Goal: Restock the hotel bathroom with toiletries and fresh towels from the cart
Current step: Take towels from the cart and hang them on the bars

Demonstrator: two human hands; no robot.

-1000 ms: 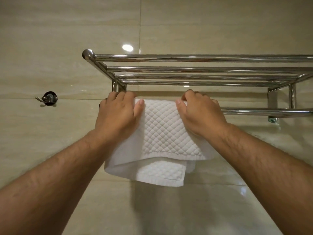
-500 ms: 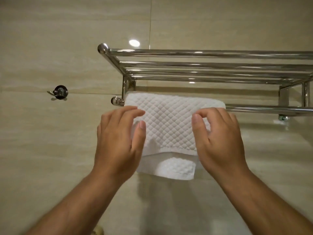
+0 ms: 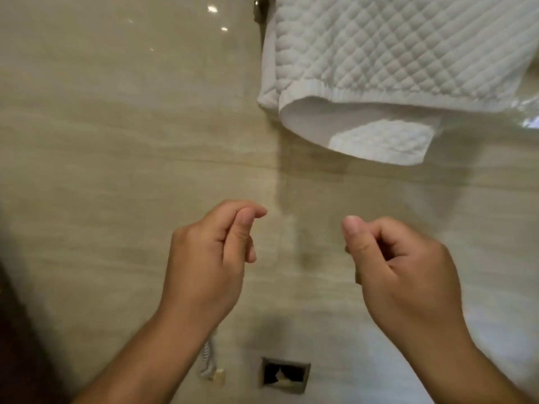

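A white quilted towel [image 3: 408, 53] hangs folded at the top right, with a shorter back layer showing below its hem. The chrome end of the rail [image 3: 257, 8] it hangs on peeks out at its upper left corner. My left hand [image 3: 210, 258] and my right hand [image 3: 402, 266] hover well below the towel, in front of the beige tiled wall. Both have loosely curled fingers, hold nothing and touch nothing.
Low on the wall sits a recessed metal holder [image 3: 284, 374] with a dark opening. A grey coiled cord [image 3: 207, 363] hangs beside it, just right of my left forearm. A dark edge runs down the lower left corner.
Both hands have let go of the towel and dropped away from it. The view has tilted down and shifted left, so the upper rack is out of sight.
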